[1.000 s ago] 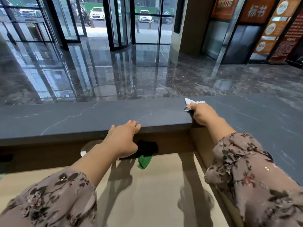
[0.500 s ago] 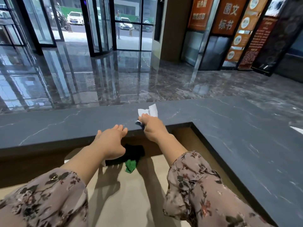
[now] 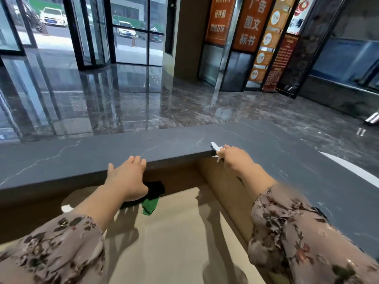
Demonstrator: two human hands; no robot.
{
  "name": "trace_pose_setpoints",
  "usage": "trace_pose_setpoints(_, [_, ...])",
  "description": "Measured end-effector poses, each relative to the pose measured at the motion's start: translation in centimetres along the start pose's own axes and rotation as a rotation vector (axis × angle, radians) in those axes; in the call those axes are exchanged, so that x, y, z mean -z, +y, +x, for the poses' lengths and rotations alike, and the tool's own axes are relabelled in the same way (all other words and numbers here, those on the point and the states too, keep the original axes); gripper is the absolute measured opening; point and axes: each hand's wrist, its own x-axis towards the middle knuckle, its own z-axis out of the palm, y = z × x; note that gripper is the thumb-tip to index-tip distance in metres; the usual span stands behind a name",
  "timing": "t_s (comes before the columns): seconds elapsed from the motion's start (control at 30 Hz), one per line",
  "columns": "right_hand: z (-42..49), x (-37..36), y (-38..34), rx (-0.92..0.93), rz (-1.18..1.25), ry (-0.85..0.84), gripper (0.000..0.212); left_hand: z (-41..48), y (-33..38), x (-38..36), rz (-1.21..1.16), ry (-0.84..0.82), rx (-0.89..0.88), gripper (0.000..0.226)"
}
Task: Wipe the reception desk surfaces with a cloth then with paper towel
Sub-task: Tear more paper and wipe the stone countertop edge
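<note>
Paper-towel step: R hand (image 3: 233,160) pinches paper towel (image 3: 215,148) at tabletop (image 3: 82,158) inner corner, 2 o'clock of L hand (image 3: 127,177), flat-fingered on the edge (green cloth (image 3: 150,204) at its 5 o'clock); next prob. needs a firm sweep w/ steady pressure.

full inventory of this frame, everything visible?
counter: 1, dark grey stone, L-shaped, across the middle and down the right
lower desk: 1, beige, below the counter
paper towel: 1, white, at the counter's inner corner, in the right hand
green cloth: 1, green, on the lower desk under the counter edge
black thing: 1, black, touching the green cloth; cannot tell what
banners: several, orange, far right wall
cars: at least 2, pale, outside the glass
floor: 1, glossy dark marble, beyond the counter
left hand: 1, fingers resting on the counter's edge
right hand: 1, gripping the paper towel
</note>
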Motion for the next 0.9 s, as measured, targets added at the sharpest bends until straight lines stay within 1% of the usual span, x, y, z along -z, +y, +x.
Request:
trace_pose_setpoints(0.1, [-2.8, -0.3, 3.9, -0.098, 0.047, 0.054, 0.035, -0.1, 0.6, -0.3, -0.009, 0.025, 0.025, 0.080])
trace_pose_setpoints(0.2, [-5.1, -0.7, 6.2, -0.149, 0.059, 0.064, 0.038, 0.0, 1.9, -0.5, -0.022, 0.044, 0.089, 0.072])
trace_pose_setpoints(0.27, [-6.2, -0.8, 7.0, -0.140, 0.074, 0.049, 0.043, -0.3, 3.6, -0.3, -0.017, 0.030, 0.103, 0.069])
trace_pose_setpoints(0.37, [-6.9, -0.9, 7.2, -0.109, 0.086, 0.076, 0.047, -0.7, 7.2, -0.1, -0.035, 0.028, 0.030, 0.065])
trace_pose_setpoints(0.43, [-7.0, -0.9, 7.1, -0.078, 0.096, 0.098, 0.047, -1.2, 10.1, 0.1, -0.060, 0.040, -0.022, 0.069])
trace_pose_setpoints(0.5, [-7.4, -0.9, 7.4, -0.037, 0.107, 0.105, 0.048, -1.7, 13.2, 0.2, -0.075, 0.048, -0.061, 0.073])
trace_pose_setpoints(0.63, [-8.8, -1.2, 8.2, 0.102, 0.129, 0.048, 0.048, -1.8, 18.1, -0.5, -0.094, 0.030, -0.091, 0.068])
trace_pose_setpoints(0.77, [-10.4, -2.0, 10.2, 0.285, 0.149, -0.041, 0.030, -1.4, 22.8, -1.7, -0.128, 0.005, -0.042, 0.062])
trace_pose_setpoints(0.9, [-9.8, -2.7, 11.9, 0.423, 0.137, -0.010, 0.025, -1.1, 26.9, -2.9, -0.235, 0.015, 0.009, 0.062])
